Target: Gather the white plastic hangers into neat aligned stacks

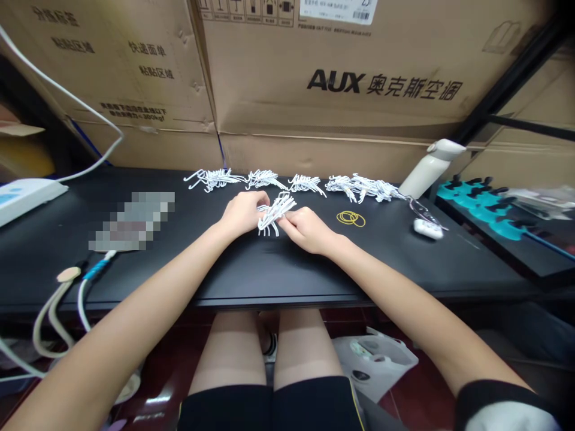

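Observation:
Between my two hands, just above the black tabletop (278, 269), is a bundle of white hooks (275, 212) with curved ends pointing down and toward me. My left hand (245, 212) is closed on the bundle's left side, and my right hand (308, 229) pinches it from the right. Fingertips are partly hidden behind the hooks. Behind my hands lie several more piles of white hooks (265, 178) in a row along the back of the table. To the right of my right hand lie a few yellow rubber bands (350, 219), loosely overlapping.
Cardboard boxes (341, 114) stand upright behind the table. At the right are a white bottle (431, 167), a small white case (428, 228) with a cord, and a turquoise rack (487, 206). On the left are a blurred-out device (135, 221) with a cable and a white power strip (31, 196).

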`<state>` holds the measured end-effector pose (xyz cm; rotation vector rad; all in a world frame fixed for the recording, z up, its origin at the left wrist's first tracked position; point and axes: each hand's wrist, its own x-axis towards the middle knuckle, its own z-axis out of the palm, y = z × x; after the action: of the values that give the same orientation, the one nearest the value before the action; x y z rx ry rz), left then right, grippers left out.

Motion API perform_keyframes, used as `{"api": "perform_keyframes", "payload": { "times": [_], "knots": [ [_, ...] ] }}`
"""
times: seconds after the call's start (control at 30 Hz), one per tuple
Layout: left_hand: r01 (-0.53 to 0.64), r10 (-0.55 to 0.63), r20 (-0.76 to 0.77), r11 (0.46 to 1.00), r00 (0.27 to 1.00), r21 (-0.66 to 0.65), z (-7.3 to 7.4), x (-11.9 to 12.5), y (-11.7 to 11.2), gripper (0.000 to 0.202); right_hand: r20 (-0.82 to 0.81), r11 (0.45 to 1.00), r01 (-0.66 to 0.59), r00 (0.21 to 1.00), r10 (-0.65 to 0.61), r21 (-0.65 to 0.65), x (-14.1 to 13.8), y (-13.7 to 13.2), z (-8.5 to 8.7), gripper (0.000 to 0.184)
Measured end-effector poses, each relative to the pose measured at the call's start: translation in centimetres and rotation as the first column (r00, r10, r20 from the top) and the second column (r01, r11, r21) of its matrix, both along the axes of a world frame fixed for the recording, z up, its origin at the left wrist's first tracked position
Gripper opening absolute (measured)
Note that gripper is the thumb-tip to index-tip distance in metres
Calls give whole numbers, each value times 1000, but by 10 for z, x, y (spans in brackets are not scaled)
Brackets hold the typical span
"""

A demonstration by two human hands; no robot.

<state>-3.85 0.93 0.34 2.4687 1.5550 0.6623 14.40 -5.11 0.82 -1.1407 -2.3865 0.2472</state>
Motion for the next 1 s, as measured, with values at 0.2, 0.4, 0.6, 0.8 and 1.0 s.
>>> {"api": "perform_keyframes", "payload": {
  "times": [0.2,0.4,0.6,0.8,1.0],
  "knots": [
    [65,-61,-70,997,996,52,1,2,-4,22,-14,1000,-4,1000,4,0,0,0,0,39],
    [104,-99,-51,991,994,87,-1,1,-3,26,-38,1000,-19,999,19,2,1,1,-2,38],
    [111,-108,-34,990,994,89,-3,1,-2,26,-38,1000,-23,999,23,1,1,0,-1,37],
    [111,-114,23,987,993,119,-2,3,-5,26,-42,1000,-13,999,14,6,0,0,-1,38],
    [135,-146,65,979,987,153,0,4,-8,30,-67,1000,-19,998,20,5,1,0,0,39]
  ]
}}
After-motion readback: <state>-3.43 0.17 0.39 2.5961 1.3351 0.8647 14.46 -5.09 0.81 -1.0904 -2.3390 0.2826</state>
